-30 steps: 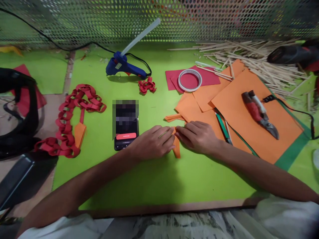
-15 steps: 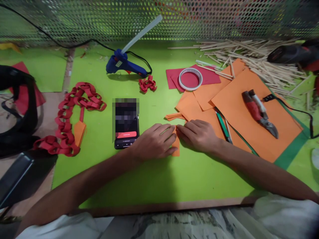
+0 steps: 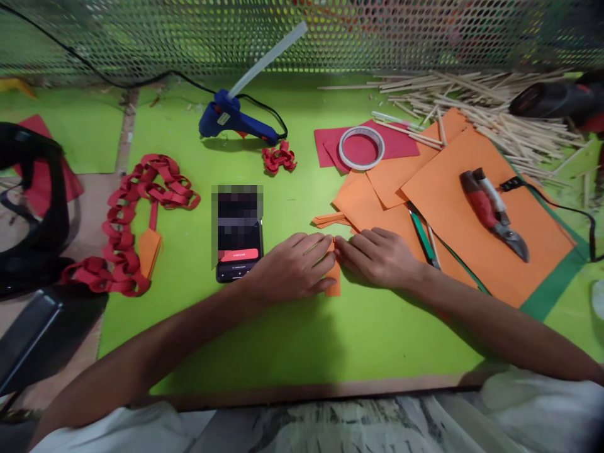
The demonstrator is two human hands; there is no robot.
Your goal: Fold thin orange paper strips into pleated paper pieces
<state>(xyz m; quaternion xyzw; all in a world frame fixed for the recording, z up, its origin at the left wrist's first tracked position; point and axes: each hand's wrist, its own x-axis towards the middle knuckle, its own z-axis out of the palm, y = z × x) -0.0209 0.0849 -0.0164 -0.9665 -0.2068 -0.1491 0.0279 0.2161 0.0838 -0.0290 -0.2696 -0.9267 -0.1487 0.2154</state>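
Note:
A small orange paper strip (image 3: 334, 287) lies on the green table surface between my hands, its upper part mostly covered by fingers. My left hand (image 3: 293, 267) grips it from the left, thumb near the lower end and fingertips near the top. At the strip's top right, my right hand (image 3: 375, 257) is closed with its fingertips pinching the upper end. Just beyond the hands is a narrow folded orange paper piece (image 3: 329, 219). Left of my left hand lies a phone (image 3: 239, 251), its screen partly pixelated.
A red paper chain (image 3: 120, 223) lies at left. Farther back are a blue glue gun (image 3: 236, 123) and a tape roll (image 3: 361, 148). Orange sheets (image 3: 434, 182), pruning shears (image 3: 494, 217), a green cutter (image 3: 422, 236) and wooden sticks (image 3: 472, 100) occupy the right side.
My right fingertips shift very slightly at the strip's top end. My left hand stays on the strip, and the view tilts a little.

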